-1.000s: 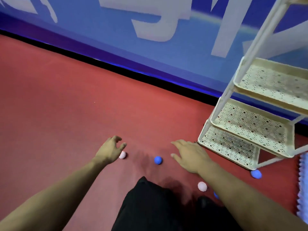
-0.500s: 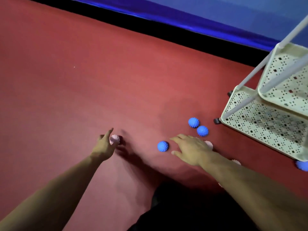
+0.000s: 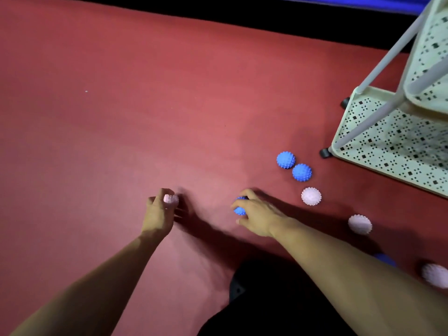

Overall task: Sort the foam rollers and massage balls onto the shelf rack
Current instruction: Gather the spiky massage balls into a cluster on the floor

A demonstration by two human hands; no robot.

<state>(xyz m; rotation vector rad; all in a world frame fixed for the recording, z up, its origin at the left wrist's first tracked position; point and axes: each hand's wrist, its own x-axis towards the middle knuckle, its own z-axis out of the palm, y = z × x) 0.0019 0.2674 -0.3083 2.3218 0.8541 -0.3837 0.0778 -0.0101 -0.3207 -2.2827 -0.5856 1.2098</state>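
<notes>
My left hand (image 3: 158, 213) curls round a pink spiky massage ball (image 3: 171, 199) on the red floor. A blue spiky ball (image 3: 239, 209) sits under the fingers of my right hand (image 3: 258, 215), which grips it from above. Two more blue balls (image 3: 286, 160) (image 3: 301, 172) lie side by side further right, and loose pink balls (image 3: 311, 196) (image 3: 359, 224) (image 3: 435, 275) trail toward the lower right. The cream perforated shelf rack (image 3: 344, 139) stands at the right edge on small black casters; what shows of its tiers is bare.
Red floor mat (image 3: 109, 117) spreads wide to the left and ahead. A black strip and blue wall run along the top edge. My dark-clothed legs (image 3: 266, 299) fill the bottom centre. Part of another blue ball (image 3: 385, 259) peeks out behind my right forearm.
The view tipped down toward the floor. My left hand closed round the pink ball it was reaching for. My right hand moved left onto the blue ball and curled over it.
</notes>
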